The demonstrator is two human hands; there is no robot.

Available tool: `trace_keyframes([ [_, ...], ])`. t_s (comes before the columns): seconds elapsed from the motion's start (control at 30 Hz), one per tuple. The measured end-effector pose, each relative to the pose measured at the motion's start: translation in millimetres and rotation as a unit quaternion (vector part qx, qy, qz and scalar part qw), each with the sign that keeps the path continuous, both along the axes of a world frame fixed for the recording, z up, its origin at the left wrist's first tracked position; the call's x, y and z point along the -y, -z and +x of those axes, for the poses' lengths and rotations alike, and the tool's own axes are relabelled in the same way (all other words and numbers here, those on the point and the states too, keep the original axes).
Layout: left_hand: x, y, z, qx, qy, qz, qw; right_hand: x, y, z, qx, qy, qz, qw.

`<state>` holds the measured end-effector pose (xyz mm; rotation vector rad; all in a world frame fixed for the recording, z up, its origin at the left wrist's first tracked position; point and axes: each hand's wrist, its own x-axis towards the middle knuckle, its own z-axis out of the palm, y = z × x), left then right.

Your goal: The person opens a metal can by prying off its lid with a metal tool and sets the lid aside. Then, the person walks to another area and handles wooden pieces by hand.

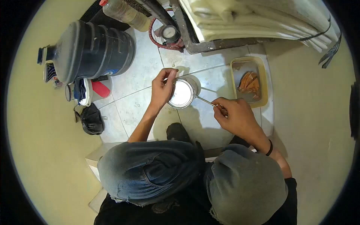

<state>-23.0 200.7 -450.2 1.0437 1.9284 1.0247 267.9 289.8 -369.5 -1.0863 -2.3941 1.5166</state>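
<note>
A round metal can (181,93) with a bright white top inside its rim stands on the floor tiles between my hands. My left hand (163,89) is curled against the can's left side, thumb and fingertips close together near the far rim. In my right hand (235,115) is a thin metal rod (204,100), pinched between thumb and fingers. The rod slants leftward, and its far end meets the right rim of the can. My palm hides its near end.
Right of the can, a yellowish tub (265,84) holds a crumpled orange-brown cloth (249,83). A large dark water jug (97,50) lies at left, near a black bag (92,119). A plastic bottle (123,14) and a pressure gauge (169,33) are at the back.
</note>
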Motion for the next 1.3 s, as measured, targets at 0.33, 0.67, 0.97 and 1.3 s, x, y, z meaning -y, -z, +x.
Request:
trace_keyframes([
  [0.33,11,16,18,0.062,-0.056,0.035,0.996,-2,-13,-9,0.016,-0.003,-0.033,0.999],
  [0.67,11,15,15,0.112,-0.046,0.016,0.992,-1,-9,-9,0.015,0.017,-0.047,0.999],
  [0.97,11,13,14,0.131,-0.043,-0.009,0.99,10,15,-4,0.123,-0.129,0.301,0.937],
  [1.3,11,10,22,0.104,-0.062,0.026,0.992,17,20,-15,0.191,-0.124,0.141,0.963],
])
